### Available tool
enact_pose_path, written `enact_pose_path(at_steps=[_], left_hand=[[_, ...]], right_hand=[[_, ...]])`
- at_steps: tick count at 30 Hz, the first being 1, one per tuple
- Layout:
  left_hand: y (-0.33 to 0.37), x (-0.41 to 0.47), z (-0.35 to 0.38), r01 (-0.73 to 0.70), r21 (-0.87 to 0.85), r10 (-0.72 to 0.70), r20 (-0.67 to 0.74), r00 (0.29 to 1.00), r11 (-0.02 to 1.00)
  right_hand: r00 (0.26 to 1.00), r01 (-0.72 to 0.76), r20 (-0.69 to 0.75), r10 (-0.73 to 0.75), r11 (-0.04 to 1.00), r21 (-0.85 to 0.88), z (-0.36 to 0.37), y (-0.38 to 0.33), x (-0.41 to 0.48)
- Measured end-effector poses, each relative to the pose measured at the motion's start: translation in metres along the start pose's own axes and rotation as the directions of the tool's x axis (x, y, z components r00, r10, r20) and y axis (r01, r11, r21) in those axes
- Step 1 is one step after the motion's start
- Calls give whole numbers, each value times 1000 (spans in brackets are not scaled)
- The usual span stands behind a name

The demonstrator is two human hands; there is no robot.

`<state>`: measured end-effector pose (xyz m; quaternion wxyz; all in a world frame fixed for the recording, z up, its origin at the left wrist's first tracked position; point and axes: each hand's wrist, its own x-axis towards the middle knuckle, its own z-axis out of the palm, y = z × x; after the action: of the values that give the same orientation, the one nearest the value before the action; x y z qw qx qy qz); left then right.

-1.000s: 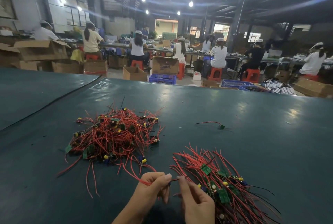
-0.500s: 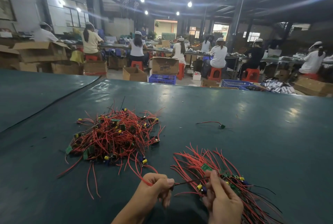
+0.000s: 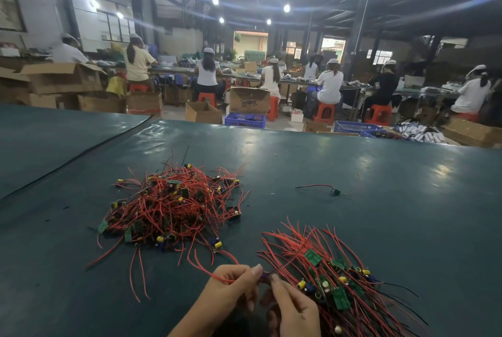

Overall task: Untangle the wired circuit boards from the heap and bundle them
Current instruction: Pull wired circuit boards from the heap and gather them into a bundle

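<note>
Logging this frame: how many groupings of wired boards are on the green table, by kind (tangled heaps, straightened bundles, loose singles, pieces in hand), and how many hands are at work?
Tangled heap: 1
Straightened bundle: 1
Stray wired board lying apart: 1
Wired board pinched between the hands: 1
Hands: 2, left hand and right hand
Total: 6
Boards inside the piles are too many to count.

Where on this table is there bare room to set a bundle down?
Bare: the broad stretch right of the lone board, and the band between the tangled heap and the table's far edge. Crowded: the near middle, where left hand and right hand pinch one wired board between heap and sorted pile.
</note>
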<state>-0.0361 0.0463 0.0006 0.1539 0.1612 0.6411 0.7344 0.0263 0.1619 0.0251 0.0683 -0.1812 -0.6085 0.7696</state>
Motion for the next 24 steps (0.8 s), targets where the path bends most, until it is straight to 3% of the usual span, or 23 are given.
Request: enact_pose_path(at_steps=[3, 7, 10, 12, 13, 15, 17, 19, 24], left_hand=[[2, 0, -1, 47, -25, -46, 32, 998, 999], [5, -2, 0, 50, 56, -56, 113, 992, 997], [3, -2, -2, 9, 214, 12, -96, 995, 977], [-3, 0, -10, -46, 352, 158, -299, 941, 935], [-7, 0, -15, -65, 481, 270, -372, 888, 874], [-9, -2, -24, 2, 773, 468, -387, 794, 634], [-13, -2, -27, 188, 867, 352, -373, 858, 461], [-23, 2, -29, 303, 885, 202, -388, 899, 353], [-30, 4, -26, 351, 915, 129, -380, 916, 199]], right_hand=[[997, -79, -18, 79, 997, 21, 1, -2, 2], [994, -39, -104, 35, 999, -32, 6, 5, 4], [988, -45, -147, 44, 999, -5, 2, 3, 3], [978, -111, -142, 150, 962, 249, -8, -3, 6], [961, -198, -112, 254, 910, 364, -13, -6, 9], [912, -339, -18, 410, 775, 533, -22, -11, 16], [885, -375, 37, 464, 664, 647, -27, -13, 22], [881, -381, 59, 470, 628, 678, -29, -12, 24], [858, -383, 37, 513, 589, 712, -26, -16, 25]])
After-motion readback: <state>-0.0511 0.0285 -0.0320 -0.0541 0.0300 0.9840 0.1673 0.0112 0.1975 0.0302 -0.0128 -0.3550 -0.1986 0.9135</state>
